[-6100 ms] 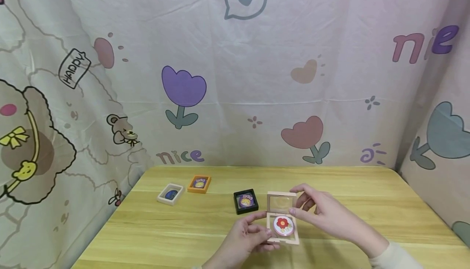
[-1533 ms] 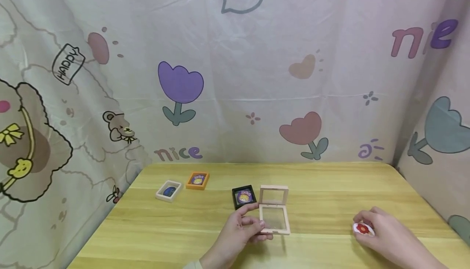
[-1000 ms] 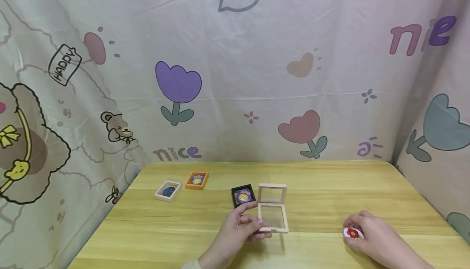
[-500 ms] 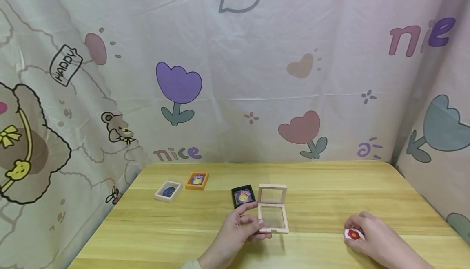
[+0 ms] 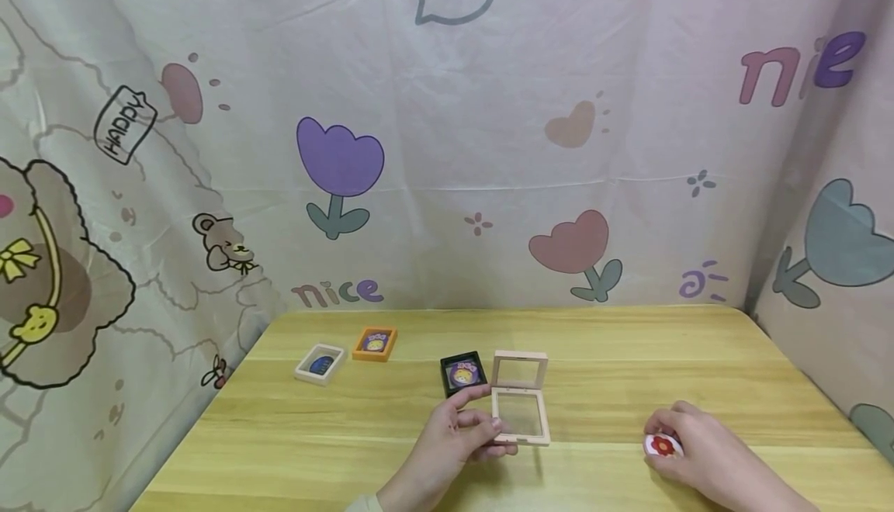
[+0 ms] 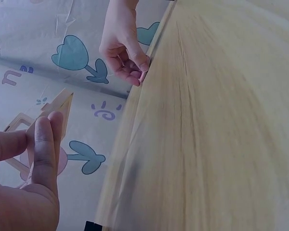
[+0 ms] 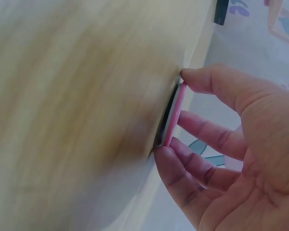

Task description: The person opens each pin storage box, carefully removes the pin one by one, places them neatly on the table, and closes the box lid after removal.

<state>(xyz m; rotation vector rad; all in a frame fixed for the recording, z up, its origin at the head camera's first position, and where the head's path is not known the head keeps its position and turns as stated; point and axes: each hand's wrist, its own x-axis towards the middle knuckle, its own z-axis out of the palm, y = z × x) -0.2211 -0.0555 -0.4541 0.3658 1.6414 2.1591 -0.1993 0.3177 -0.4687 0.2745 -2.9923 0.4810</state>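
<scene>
My left hand (image 5: 447,450) grips the lower left side of a hinged, clear-windowed display case (image 5: 525,441) with a pale pink-beige frame. Its lid stands raised behind, and nothing shows inside the window. Over at the right, my right hand (image 5: 715,454) pinches a round badge (image 5: 662,445) with a red flower on white. In the right wrist view, the badge's pink rim (image 7: 175,113) is edge-on between thumb and fingertips, close to the table, its back side dark. The left wrist view has the case's frame (image 6: 62,106) between my left thumb and fingers.
A black display case (image 5: 464,372) with a purple cartoon badge lies just behind my left fingers. Farther left on the wooden table (image 5: 335,434) are an orange case (image 5: 375,344) and a white case (image 5: 320,364). A printed curtain (image 5: 447,147) hangs along the table's back and sides.
Six seconds ago the flower badge lay in the beige case, with both hands at it. The right hand has since carried the badge right, then drifted slightly back left; the left hand keeps its grip.
</scene>
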